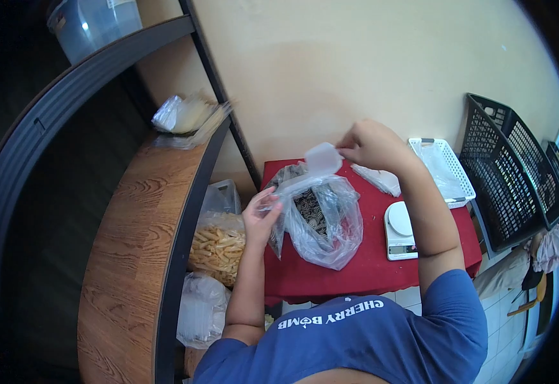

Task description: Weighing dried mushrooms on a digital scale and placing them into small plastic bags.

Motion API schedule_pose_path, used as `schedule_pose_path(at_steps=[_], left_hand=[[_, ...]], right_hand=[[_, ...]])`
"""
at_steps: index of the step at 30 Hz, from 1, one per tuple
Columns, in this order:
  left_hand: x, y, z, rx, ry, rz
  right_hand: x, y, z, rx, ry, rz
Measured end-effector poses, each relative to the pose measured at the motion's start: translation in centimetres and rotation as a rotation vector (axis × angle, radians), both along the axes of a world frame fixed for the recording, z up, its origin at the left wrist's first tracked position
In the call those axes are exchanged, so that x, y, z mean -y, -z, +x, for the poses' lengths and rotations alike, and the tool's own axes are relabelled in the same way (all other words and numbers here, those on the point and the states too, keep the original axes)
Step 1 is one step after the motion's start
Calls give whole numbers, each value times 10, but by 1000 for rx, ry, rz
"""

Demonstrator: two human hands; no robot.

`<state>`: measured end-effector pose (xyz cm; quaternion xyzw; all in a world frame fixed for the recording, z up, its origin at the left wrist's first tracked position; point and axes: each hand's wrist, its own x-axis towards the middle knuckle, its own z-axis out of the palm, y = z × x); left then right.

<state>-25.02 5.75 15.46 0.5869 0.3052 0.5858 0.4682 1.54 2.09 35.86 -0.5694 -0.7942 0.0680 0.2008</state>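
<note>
Blue shirt fabric [369,339] is filling the bottom of the view, with pale lettering across it. Both bare forearms are rising from it toward a small table covered in red cloth [356,269]. One clear plastic bag [321,221] is sitting near the cloth's left edge, with something dark and patterned showing through its wall. The left hand [261,214] is gripping the bag's mouth at its left side, fingers curled and pinching the film. The right hand [372,144] is hovering above the cloth's back edge, fingertips pressed together on a small translucent lidded tub [323,158] just over the bag's mouth. One white kitchen scale [400,230] is standing near the cloth's right edge, and one white mesh tray [446,168] is lying at the back right corner. Two dark crates [507,166] are leaning against the wall beyond. Left of the table, one bag of pale stick snacks [217,246] is resting beside a wooden shelf [132,256].
</note>
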Motion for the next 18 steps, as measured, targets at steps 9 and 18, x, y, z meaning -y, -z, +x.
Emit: schedule_pose_path(at_steps=[9, 18], left_hand=[[37, 94, -27, 339, -228, 245], [73, 120, -12, 217, -127, 149]], right_hand=[[-36, 224, -46, 326, 120, -75], [-37, 296, -48, -95, 167, -99]])
